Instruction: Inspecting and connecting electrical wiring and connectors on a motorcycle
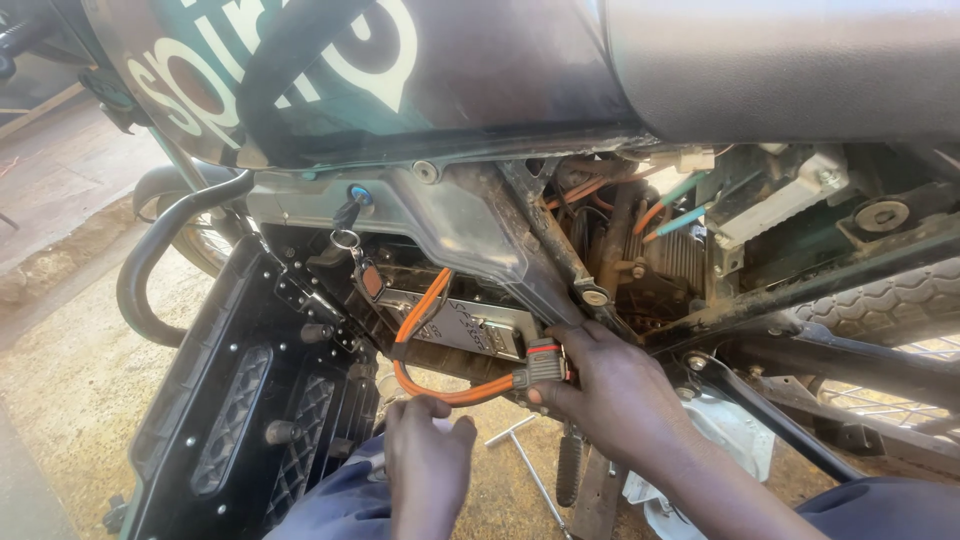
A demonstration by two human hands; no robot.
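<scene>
- While the motorcycle stands with its side opened, a black hinged side panel [240, 400] hangs down at far left, its inner face with two mesh-patterned insets turned upward; its lower edge is cut off by the frame.
- Black crash bar [150, 260]: curved tube left of the panel, with the front wheel partly hidden behind it.
- Key with ring [347, 222]: seated in a lock just under the tank edge, a tag dangling below.
- Left hand [428, 455]: low centre, fingers loosely curled, fingertips touching the underside of the cable loop; not clamped on anything.
- Orange cable [425, 340]: loops down from the battery compartment, bends at the bottom and runs rightward, roughly level, into the connector.
- Grey-and-orange connector [542, 362]: long axis near horizontal, cable end pointing left, mating end pointing right into the palm; that end is hidden.
- Right hand [610, 385]: closed around the connector, thumb beneath, fingers over the top.
- T-handle wrench [525, 455]: lying on the ground below, its lower part cut off.
- Rear tyre [890, 300]: far right, partly hidden by frame tubes.
</scene>
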